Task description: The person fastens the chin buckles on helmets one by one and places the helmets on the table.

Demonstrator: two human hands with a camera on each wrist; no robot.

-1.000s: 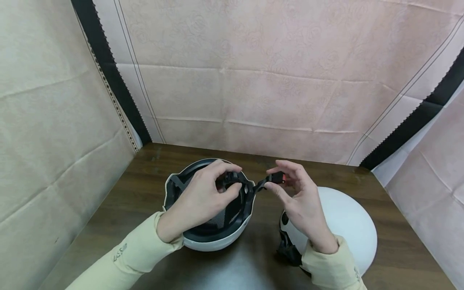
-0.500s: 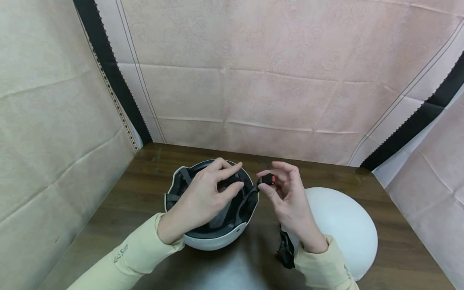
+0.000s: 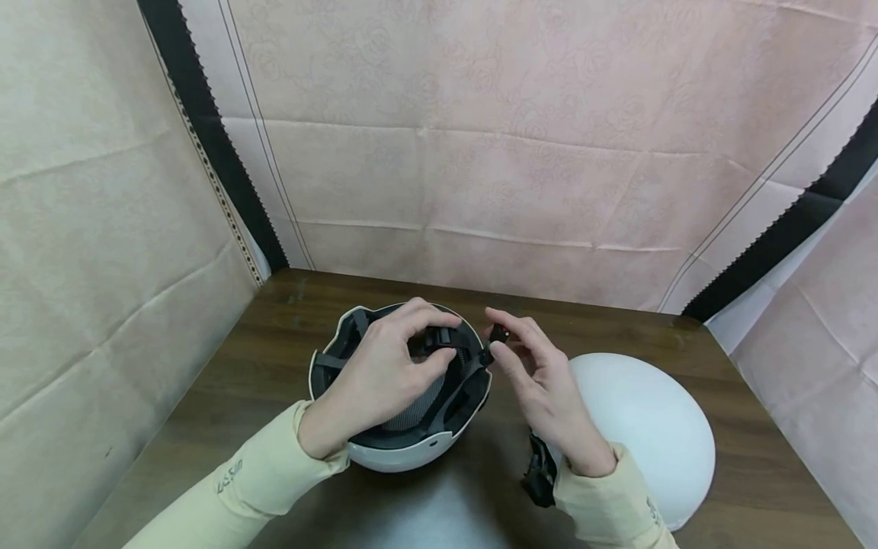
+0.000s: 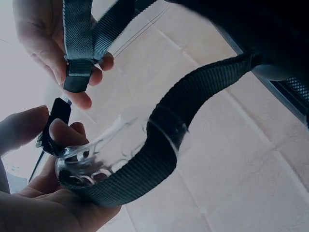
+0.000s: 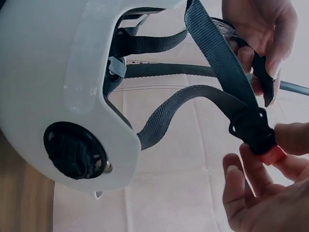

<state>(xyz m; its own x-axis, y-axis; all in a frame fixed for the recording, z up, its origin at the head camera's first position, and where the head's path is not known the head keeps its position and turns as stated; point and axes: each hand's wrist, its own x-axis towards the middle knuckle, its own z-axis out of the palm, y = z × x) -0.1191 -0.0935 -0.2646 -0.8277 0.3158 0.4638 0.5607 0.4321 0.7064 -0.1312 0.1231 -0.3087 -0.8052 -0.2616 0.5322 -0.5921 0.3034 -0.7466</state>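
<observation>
A white helmet (image 3: pixel 398 460) lies upturned on the table, its dark padded inside and straps showing. Over it my left hand (image 3: pixel 380 374) pinches a black buckle piece (image 4: pixel 57 121) between thumb and fingers. That piece is on a dark strap (image 4: pixel 145 169) carrying a clear plastic chin pad (image 4: pixel 113 147). At the helmet's right side, my right hand (image 3: pixel 549 396) pinches a black buckle with a red end (image 5: pixel 253 130), where two webbing straps meet. The two buckle parts are close together but apart.
A second white helmet (image 3: pixel 645 427) stands dome up on the brown wooden table (image 3: pixel 288 328), right of the first, with a black part (image 3: pixel 540 473) at its left edge. Pale patterned cloth (image 3: pixel 439 183) hangs behind and on both sides. One round black fitting (image 5: pixel 75 150) is on the held helmet's shell.
My right hand has moved left with the red-ended buckle, closer to my left hand, and the buckle has turned. The upturned helmet has shifted slightly. My left hand stays nearly in place.
</observation>
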